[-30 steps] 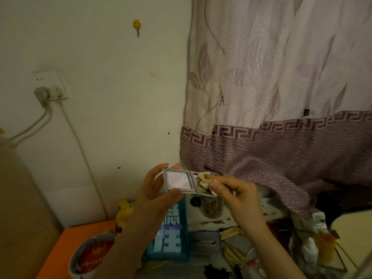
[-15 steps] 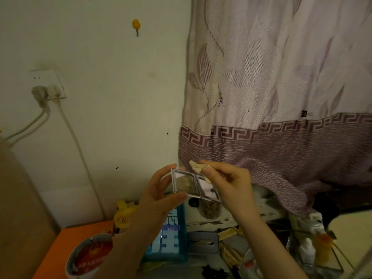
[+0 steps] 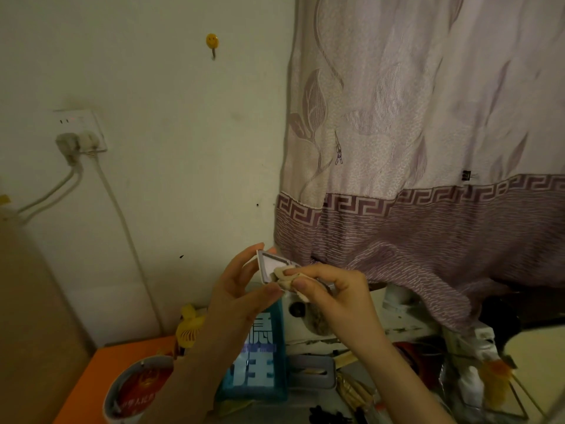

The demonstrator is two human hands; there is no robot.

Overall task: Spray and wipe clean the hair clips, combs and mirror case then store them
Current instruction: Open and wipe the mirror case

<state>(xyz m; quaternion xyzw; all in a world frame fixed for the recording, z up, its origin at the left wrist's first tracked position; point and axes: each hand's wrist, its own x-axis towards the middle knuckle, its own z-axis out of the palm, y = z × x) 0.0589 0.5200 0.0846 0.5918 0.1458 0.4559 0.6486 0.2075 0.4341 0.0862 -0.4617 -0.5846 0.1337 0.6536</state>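
Note:
I hold an open grey mirror case (image 3: 269,265) in front of me, above the cluttered table. My left hand (image 3: 241,289) grips its left half, thumb below and fingers behind the edge. My right hand (image 3: 333,293) pinches a small beige cloth (image 3: 286,278) and presses it on the middle of the case, covering the right half. The left mirror panel shows pale and partly bare. Dark hair clips (image 3: 324,414) lie at the bottom edge of the view.
A blue box (image 3: 260,362) stands on the table below my hands, with a grey tray (image 3: 312,373) beside it. A yellow mini fan (image 3: 191,328) and a red-and-white bowl (image 3: 134,390) sit on the orange surface (image 3: 88,384) at left. A patterned curtain (image 3: 428,179) hangs at right.
My right hand slid the cloth from the top right of the case down and left onto its middle. The case tilted so the left panel faces up more.

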